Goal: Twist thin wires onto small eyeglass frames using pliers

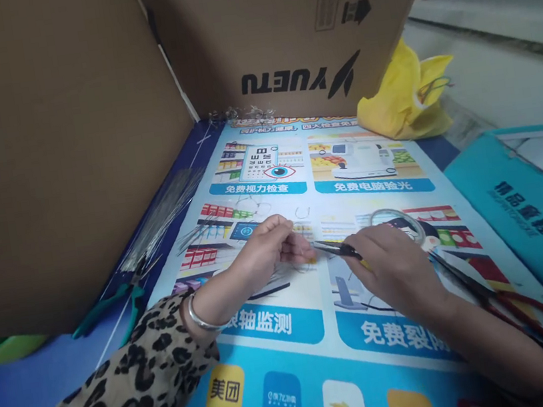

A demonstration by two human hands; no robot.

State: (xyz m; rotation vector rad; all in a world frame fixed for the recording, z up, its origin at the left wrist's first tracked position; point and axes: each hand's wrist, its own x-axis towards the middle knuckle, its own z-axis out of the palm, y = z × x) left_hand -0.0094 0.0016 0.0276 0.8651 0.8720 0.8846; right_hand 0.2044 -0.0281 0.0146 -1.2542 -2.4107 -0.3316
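My left hand [277, 243] is closed in a pinch above the printed poster, its fingertips around a thin wire [303, 268] that shows only faintly. Facing it, my right hand [391, 264] grips needle-nose pliers [334, 247] with dark jaws and a bit of yellow at the handle. The jaw tips point left and come close to the left fingertips; whether they touch the wire is hard to see. A clear coil [419, 226] lies behind my right hand. Bent wire pieces [302, 213] rest on the poster just beyond my left hand.
Teal-handled pliers [133, 297] and a bundle of straight wires [161, 212] lie at left. Red-handled scissors [497, 300] lie under my right forearm. Cardboard [277, 27] stands behind, with twisted wire pieces [254, 115] at its foot. A yellow bag [403, 101] and turquoise box [520, 215] sit right.
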